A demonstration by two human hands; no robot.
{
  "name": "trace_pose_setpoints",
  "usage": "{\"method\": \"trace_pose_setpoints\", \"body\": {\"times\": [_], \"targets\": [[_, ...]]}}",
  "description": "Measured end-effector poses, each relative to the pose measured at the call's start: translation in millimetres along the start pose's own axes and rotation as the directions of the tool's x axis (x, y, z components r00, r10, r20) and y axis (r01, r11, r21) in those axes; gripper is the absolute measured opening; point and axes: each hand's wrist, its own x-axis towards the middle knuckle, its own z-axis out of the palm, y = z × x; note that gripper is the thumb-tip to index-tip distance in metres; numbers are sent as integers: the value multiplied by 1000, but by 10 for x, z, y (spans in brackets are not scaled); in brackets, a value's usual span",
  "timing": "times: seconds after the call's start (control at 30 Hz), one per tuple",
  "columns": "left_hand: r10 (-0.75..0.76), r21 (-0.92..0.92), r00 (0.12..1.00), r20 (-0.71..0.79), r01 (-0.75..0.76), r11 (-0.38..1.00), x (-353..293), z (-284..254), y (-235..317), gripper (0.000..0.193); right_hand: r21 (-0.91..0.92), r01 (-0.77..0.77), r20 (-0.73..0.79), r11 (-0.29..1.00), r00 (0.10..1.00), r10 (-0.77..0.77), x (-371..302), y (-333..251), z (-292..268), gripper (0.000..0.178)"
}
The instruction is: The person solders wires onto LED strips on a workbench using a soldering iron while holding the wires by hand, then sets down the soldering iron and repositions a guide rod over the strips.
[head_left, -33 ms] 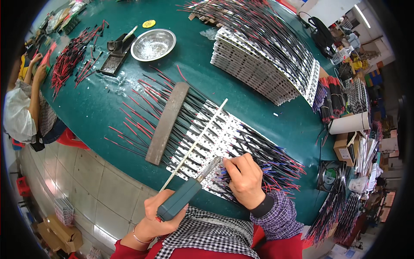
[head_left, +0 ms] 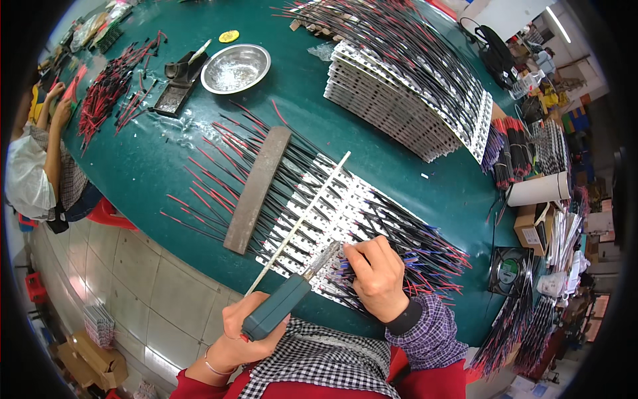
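Wrapped fully around the teal handle of a soldering iron (head_left: 284, 306), left grip (head_left: 242, 336), fist closed tight, metal tip angled up and rightward to the strips. Stiff and probably light, that tool; hot at the tip by all likelihood, so best held only by the insulated handle, as now. Just beyond its tip, rows of white circuit strips (head_left: 325, 213) flat on the green table (head_left: 166, 153), black and red wires (head_left: 219, 173) fanned out leftward under a long flat metal bar (head_left: 258, 189), a thin white rod (head_left: 302, 219) laid across. Right of the iron tip, right grip (head_left: 375, 276) pinched narrow on something fine, thumb and forefinger pressed together at the strip edge; whether wire or solder, cannot tell. Thin, limp wires, easily bent; strips likely brittle, better pressed flat than lifted. Far above the right grip, a stack of finished strips (head_left: 399, 106).
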Motion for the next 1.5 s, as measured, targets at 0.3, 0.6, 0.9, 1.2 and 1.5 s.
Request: {"method": "trace_pose_setpoints", "body": {"times": [0.3,0.6,0.9,1.2,1.5], "targets": [[-34,0,999,17,35,999,7,-11,27,25,-55,12,-7,998,1000,-12,-13,-2,5,42],[9,29,1000,9,-9,1000,-37,-53,35,22,-103,56,44,993,998,-52,-31,-3,8,30],[73,101,996,-60,-67,993,-132,-112,59,26,54,-26,88,998,996,21,-16,4,-93,37],[13,58,998,-59,-9,998,-190,-102,18,28,77,19,-31,997,999,-17,-145,-8,-195,58],[-32,9,998,-51,33,999,-198,-77,21,27,-49,23,91,999,996,-18,-106,-102,-148,49]]}}
